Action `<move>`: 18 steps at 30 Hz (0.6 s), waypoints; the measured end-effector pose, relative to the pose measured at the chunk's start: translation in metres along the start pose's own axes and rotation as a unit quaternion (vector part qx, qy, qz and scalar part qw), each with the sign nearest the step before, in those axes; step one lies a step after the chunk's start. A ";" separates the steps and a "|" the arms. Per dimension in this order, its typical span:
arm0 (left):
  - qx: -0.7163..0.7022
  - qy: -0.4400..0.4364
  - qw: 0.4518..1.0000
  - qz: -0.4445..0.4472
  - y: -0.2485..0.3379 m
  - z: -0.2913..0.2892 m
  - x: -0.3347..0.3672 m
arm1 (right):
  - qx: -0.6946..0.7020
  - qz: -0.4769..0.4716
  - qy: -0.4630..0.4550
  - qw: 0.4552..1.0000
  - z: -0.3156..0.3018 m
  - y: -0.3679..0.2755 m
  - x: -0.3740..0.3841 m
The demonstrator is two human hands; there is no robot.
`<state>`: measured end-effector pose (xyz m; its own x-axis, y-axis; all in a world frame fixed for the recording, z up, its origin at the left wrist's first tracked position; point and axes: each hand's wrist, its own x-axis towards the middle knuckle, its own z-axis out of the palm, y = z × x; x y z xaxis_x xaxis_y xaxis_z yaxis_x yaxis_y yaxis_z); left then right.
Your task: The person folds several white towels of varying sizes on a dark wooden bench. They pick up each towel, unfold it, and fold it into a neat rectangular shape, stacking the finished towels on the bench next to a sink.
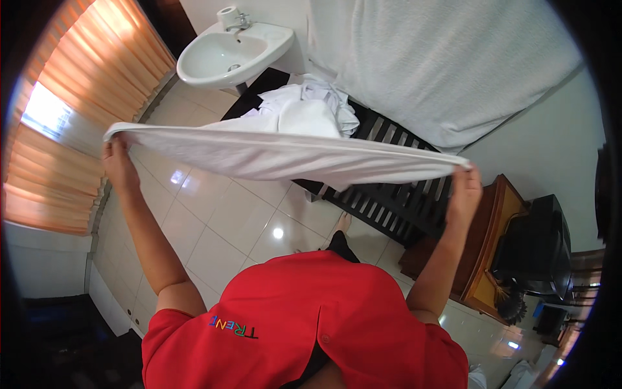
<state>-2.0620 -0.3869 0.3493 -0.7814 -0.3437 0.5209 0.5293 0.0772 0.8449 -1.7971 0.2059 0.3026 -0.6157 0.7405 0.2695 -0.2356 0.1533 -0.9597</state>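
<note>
A white towel [285, 155] is stretched wide between my two raised hands, its lower part sagging and slightly blurred. My left hand [120, 162] grips one upper corner at the far left. At the other end, my right hand [465, 188] pinches the opposite corner. Both arms are spread well apart. Beyond the towel, a heap of white cloths [304, 107] lies on a dark slatted bench [402, 201]; the held towel hides part of both.
A white washbasin [194, 61] with a toilet roll [228, 16] stands beyond the bench. A large white cloth [440, 58] hangs on the wall. Orange curtains [52, 201] cover the left side. To the right, a black television [534, 243] sits by a wooden cabinet [483, 259].
</note>
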 end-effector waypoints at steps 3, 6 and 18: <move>0.020 -0.093 0.995 0.011 0.007 0.007 -0.042 | 0.079 -0.093 0.099 0.988 -0.026 -0.021 0.009; 0.006 -0.064 0.998 -0.026 0.013 0.010 -0.049 | 0.078 -0.073 0.077 0.991 0.000 -0.036 -0.009; 0.086 -0.327 0.937 -0.090 -0.059 -0.030 -0.064 | -0.020 -0.027 0.090 0.995 -0.020 0.020 0.011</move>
<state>-2.0334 -0.3975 0.2630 -0.9183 0.2766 0.2830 0.3517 0.2424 0.9042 -1.7934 0.2301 0.2847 -0.4573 0.8355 0.3046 -0.2320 0.2186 -0.9478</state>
